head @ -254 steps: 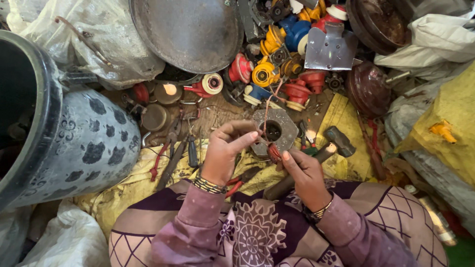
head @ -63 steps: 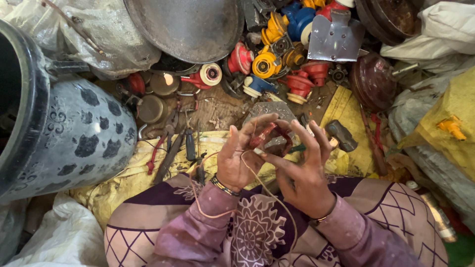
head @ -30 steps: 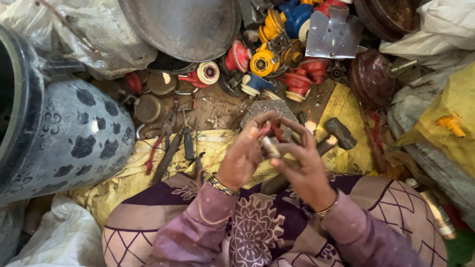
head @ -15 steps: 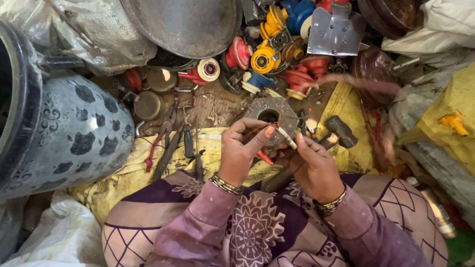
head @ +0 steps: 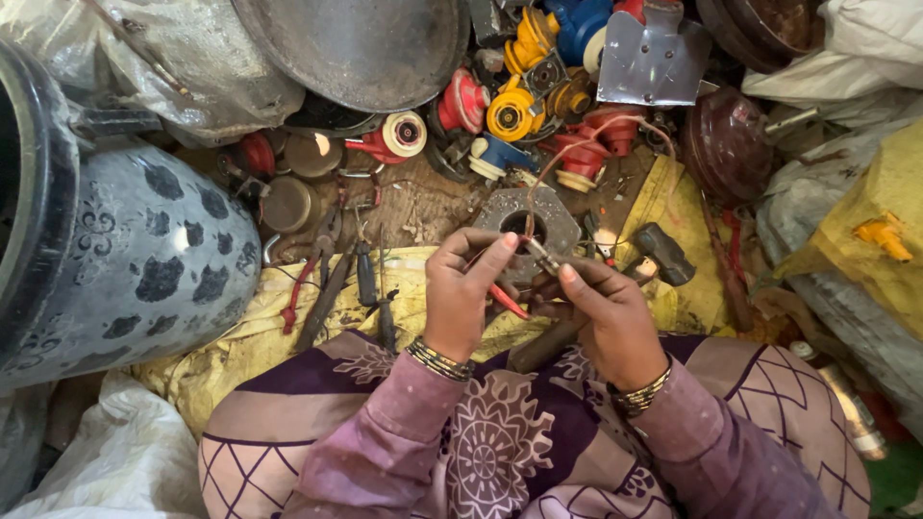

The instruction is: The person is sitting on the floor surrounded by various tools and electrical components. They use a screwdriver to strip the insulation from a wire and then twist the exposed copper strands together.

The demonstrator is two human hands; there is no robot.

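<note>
No packages, labels, signs, screens.

1. The hexagonal plate (head: 526,217) looks like dull grey metal, pitted and matt.
2. The thin wire (head: 577,146) has a coppery sheen.
3. The big drum (head: 144,259) at left is smooth, mottled grey, faintly glossy.
4. The spools (head: 514,111) far off are shiny yellow and red plastic.
5. The sacking (head: 240,327) underneath is coarse yellow woven cloth.
6. The sleeve (head: 385,452) is soft mauve fabric.

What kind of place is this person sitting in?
Probably a floor-level scrap or repair workshop. The hands work a small metal part and wire above a hexagonal metal plate, with pliers, a hammer and heaped red and yellow salvaged parts around.
</note>
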